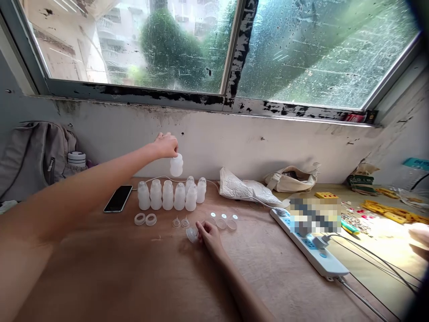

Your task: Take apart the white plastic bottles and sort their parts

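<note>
Seven whitish bottles (168,195) stand upright, grouped on the surface (134,277); whether each is complete, I cannot tell from here. Another pale bottle (176,165) is up in the air, near the wall (214,143), its top pinched by the left hand (166,145). Right hand (208,235): fingers closed on a clear round part (191,235), low over the surface. Lying loose, apart from the bottles: two white rings (151,219), two small clear pieces (176,222), several clear discs (231,224). My reading: grouping well along, loose parts unjoined.
</note>
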### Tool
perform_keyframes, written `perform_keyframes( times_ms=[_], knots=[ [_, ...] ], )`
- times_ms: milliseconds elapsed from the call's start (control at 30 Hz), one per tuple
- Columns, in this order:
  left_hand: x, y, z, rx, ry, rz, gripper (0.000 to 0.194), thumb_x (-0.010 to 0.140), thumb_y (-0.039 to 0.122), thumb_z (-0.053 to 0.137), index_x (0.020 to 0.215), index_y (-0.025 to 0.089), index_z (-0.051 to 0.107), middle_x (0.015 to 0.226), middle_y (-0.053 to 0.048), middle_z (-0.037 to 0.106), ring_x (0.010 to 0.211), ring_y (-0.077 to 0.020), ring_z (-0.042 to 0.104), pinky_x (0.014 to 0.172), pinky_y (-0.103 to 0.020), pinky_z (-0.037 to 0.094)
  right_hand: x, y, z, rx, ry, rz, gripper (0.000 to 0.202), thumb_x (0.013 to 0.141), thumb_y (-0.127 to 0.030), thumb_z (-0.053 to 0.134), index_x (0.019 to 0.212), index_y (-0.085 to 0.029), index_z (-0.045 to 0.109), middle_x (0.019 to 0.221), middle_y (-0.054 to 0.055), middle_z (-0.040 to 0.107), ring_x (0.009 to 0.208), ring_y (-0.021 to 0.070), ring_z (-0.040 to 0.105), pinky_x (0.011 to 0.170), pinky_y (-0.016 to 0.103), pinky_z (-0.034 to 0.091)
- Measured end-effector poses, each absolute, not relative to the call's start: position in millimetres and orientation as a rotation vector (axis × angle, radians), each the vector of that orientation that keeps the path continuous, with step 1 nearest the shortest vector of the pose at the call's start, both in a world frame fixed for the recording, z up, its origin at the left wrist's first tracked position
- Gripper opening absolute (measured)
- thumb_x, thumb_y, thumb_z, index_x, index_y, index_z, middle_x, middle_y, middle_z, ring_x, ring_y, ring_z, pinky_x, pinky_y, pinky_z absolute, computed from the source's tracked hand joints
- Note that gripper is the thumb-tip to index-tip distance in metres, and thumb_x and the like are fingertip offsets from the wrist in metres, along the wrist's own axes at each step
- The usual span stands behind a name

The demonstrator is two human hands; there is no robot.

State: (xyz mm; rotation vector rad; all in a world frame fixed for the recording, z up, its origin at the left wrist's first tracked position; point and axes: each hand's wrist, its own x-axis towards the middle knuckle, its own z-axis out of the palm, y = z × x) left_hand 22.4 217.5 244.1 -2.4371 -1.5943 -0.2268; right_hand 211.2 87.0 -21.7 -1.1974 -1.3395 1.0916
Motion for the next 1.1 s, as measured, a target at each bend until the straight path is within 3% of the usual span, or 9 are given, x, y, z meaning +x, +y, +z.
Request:
perform_keyframes(
  times_ms=[267, 633, 1100],
  knots=[
    [2.2, 139.5, 219.1, -2.618, -1.355, -0.15, 0.024, 0.069, 0.041, 0.051, 0.07, 0.021, 0.064, 0.086, -0.003, 0.06, 0.088, -0.0188, 0.047, 0.071, -0.026, 0.035, 213.7, 88.4, -21.5, -1.2, -1.327, 1.001, 0.04, 0.07, -0.054, 0.052, 0.057, -0.018, 0.045, 0.048, -0.003, 0.05, 0.034, 0.0091, 0.045, 0.035, 0.02, 0.034],
    [-2.8, 77.0, 123.7, -2.931, -1.47, -0.262, 0.018, 0.069, 0.034, 0.055, 0.068, 0.02, 0.065, 0.079, -0.003, 0.061, 0.078, -0.0177, 0.052, 0.064, -0.025, 0.036, 216.0, 86.8, -17.3, -1.15, -1.239, 0.954, 0.035, 0.066, -0.05, 0.058, 0.067, -0.016, 0.051, 0.055, -0.003, 0.051, 0.039, 0.0085, 0.047, 0.036, 0.02, 0.039],
    [-5.2, 90.6, 90.0, -3.077, -1.729, -0.555, 0.028, 0.072, 0.04, 0.049, 0.074, 0.017, 0.064, 0.075, -0.004, 0.066, 0.068, -0.0165, 0.058, 0.056, -0.023, 0.04, 216.5, 87.3, -21.2, -1.142, -1.227, 0.948, 0.033, 0.065, -0.048, 0.06, 0.066, -0.016, 0.053, 0.051, -0.003, 0.051, 0.042, 0.0099, 0.05, 0.036, 0.02, 0.042]
  ],
)
